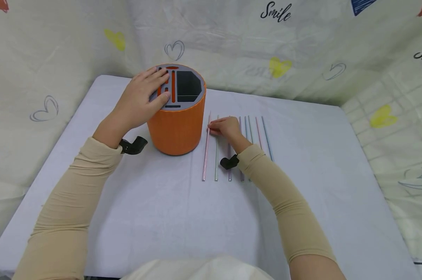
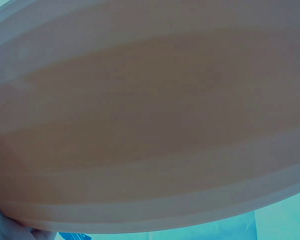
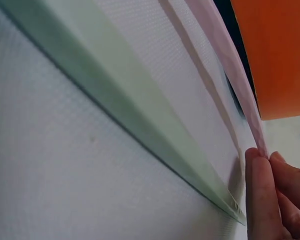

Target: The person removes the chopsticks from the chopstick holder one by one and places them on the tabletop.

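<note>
An orange cylindrical holder stands left of centre in the head view, its grey slotted top facing up. My left hand lies across the left part of that top with fingers extended. With thumb and fingertips, my right hand pinches the far end of a thin pink straw-like stick, leftmost in a row. In the right wrist view the pink stick stands off the cloth, its shadow beside it. Nearest to it lies a green stick. The left wrist view is filled by the holder's blurred side.
Right of the green stick, several more thin sticks lie roughly parallel, among them a blue one at the far right; my right forearm partly covers them. White cloth covers the table. A printed curtain hangs behind and at the sides.
</note>
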A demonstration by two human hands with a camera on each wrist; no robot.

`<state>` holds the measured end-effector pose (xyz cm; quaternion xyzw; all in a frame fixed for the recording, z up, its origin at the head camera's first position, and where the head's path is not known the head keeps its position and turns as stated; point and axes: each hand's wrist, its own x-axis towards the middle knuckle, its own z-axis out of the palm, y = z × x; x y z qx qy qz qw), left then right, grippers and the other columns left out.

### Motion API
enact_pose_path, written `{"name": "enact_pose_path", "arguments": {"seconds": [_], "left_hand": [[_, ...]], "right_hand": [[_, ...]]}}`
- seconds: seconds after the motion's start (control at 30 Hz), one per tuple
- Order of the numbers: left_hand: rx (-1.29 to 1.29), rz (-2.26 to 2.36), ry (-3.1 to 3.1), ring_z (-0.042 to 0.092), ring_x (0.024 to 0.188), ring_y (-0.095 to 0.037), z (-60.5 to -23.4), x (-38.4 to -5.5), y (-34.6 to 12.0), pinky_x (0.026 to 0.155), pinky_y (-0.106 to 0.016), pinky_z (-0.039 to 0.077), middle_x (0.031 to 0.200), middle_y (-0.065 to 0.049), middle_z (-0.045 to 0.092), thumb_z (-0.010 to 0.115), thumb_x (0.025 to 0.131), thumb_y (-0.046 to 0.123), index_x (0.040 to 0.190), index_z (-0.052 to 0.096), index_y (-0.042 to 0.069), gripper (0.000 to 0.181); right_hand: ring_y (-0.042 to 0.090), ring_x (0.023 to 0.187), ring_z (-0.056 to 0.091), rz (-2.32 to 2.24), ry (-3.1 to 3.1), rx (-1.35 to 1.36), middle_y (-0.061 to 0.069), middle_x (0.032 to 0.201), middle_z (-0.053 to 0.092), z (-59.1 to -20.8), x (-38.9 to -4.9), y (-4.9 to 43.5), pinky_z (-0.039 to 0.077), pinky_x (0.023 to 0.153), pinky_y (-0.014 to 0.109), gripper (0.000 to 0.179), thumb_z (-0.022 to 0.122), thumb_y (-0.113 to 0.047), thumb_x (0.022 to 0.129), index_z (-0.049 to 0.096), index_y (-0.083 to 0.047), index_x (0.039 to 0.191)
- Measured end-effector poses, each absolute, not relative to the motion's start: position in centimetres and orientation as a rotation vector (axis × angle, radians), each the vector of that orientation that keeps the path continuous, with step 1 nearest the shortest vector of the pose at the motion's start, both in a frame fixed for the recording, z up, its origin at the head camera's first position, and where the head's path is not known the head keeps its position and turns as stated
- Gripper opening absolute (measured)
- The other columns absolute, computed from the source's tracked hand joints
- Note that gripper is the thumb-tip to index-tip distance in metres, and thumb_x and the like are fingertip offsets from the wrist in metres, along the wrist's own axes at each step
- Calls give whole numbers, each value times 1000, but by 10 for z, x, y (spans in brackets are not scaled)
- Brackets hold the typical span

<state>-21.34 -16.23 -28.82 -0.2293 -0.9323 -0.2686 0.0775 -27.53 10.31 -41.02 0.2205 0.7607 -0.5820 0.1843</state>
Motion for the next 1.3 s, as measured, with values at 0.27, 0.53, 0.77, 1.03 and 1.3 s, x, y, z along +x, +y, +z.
{"name": "enact_pose_path", "arguments": {"seconds": [0.27, 0.53, 0.77, 1.03, 1.3], "left_hand": [[-692, -799, -2795, 16, 143, -21, -287, -213, -161, 118, -41, 10, 151, -3, 29, 39, 95, 37, 144, 35, 11, 55], [-683, -817, -2794, 15, 143, -21, -287, -212, -162, 118, -43, 11, 152, -3, 29, 39, 95, 37, 143, 36, 10, 56], [-685, -812, -2790, 15, 143, -20, -288, -213, -162, 118, -42, 11, 151, -3, 29, 39, 95, 37, 143, 36, 9, 55], [-693, -819, -2787, 16, 143, -21, -285, -211, -163, 118, -41, 10, 152, -4, 29, 39, 95, 36, 143, 36, 8, 55], [-709, -825, -2782, 16, 143, -21, -286, -211, -161, 118, -40, 10, 151, -4, 29, 38, 95, 36, 142, 37, 7, 55]], "right_hand": [[11, 64, 69, -1657, 2163, 604, 8, 86, 72, -411, -272, 102, 55, 64, 20, 21, 74, -13, 77, 73, -4, 96], [10, 60, 67, -1640, 2230, 528, 10, 84, 71, -414, -272, 98, 56, 62, 21, 21, 74, -12, 77, 73, 0, 94], [8, 59, 65, -1546, 2329, 522, 10, 85, 72, -419, -275, 94, 55, 61, 20, 19, 74, -15, 78, 74, -2, 92], [9, 52, 64, -1484, 2405, 468, 11, 78, 71, -425, -282, 90, 55, 56, 23, 16, 75, -11, 76, 74, 0, 88], [11, 59, 67, -1714, 2139, 535, 5, 67, 68, -401, -269, 108, 56, 61, 20, 23, 73, -8, 78, 71, 3, 98]]}}
